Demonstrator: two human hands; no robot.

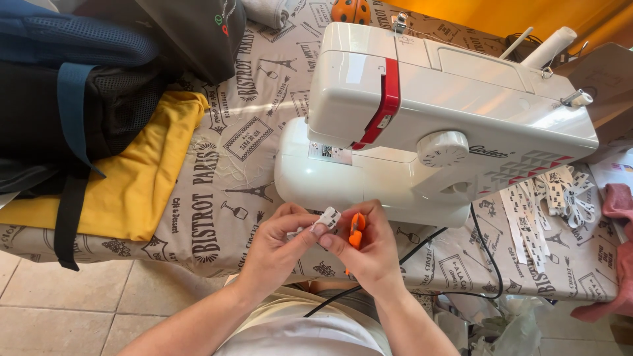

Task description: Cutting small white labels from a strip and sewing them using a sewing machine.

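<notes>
While the left hand (pixel 280 240) pinches a small white printed fabric label (pixel 328 217) between thumb and forefinger, the right hand (pixel 369 247) closes its fingers on small orange thread snips (pixel 357 231), seemingly trimming it. Both hands meet at six o'clock of the white sewing machine (pixel 422 118), wrists bent inward above the counter (pixel 217 198).

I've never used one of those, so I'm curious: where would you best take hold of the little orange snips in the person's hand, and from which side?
Probably by the orange handle, from the right, as the right hand does now. The orange snips stand roughly upright, their small tips pointing up beside the white label strip pinched in the left hand. The handle is the broad part; the tip end looks too thin to grip safely.
</notes>
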